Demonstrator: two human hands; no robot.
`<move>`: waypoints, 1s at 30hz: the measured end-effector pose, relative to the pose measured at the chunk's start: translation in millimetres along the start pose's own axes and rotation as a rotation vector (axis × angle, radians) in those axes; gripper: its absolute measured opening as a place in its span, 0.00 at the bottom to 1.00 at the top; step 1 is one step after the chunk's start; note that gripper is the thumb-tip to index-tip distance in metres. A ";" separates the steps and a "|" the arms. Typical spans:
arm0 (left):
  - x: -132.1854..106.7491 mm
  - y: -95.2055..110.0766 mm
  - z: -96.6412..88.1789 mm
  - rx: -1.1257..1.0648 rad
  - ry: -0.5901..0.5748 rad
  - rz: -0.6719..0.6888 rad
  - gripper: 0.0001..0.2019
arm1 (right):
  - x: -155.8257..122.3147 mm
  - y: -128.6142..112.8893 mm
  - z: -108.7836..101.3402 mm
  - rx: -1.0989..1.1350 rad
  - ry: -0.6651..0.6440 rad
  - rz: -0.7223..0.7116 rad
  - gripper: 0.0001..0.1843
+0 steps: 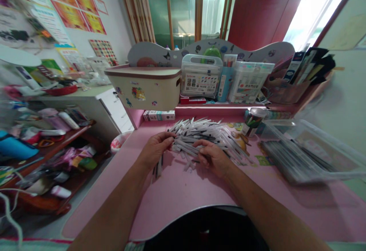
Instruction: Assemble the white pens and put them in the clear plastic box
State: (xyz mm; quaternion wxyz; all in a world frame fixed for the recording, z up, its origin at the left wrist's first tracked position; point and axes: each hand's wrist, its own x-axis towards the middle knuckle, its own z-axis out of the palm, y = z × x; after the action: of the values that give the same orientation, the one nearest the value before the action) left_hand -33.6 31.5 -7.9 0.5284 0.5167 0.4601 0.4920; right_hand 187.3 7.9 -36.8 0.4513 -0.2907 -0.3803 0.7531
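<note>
A loose heap of thin pen refills, whitish and clear with dark parts, lies on the pink desk. At the heap's left edge is my left hand, its thumb and fingers closed on a few pen refills whose ends stick out below it. My right hand is at the front of the heap with its fingers curled in. Its fingertips meet the refills there, but what they grip is hidden.
To the right stands a clear plastic box with many refills inside, near a can. A lidded cream bin, marker cases and a pen holder line the shelf behind. A cluttered rack is at left.
</note>
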 end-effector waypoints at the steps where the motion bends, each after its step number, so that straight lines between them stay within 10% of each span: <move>1: 0.1 0.1 0.0 0.004 0.002 0.000 0.17 | -0.3 -0.8 0.5 -0.007 0.001 -0.003 0.14; 30: -1.9 6.8 -3.7 0.155 -0.010 0.043 0.12 | -1.3 -1.9 3.0 -0.049 -0.002 -0.003 0.13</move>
State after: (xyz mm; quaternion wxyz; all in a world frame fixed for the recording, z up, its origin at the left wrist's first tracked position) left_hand -37.7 29.7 -1.4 0.4785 0.5683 0.4827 0.4637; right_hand 186.4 6.3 -33.5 0.4450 -0.3003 -0.3996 0.7431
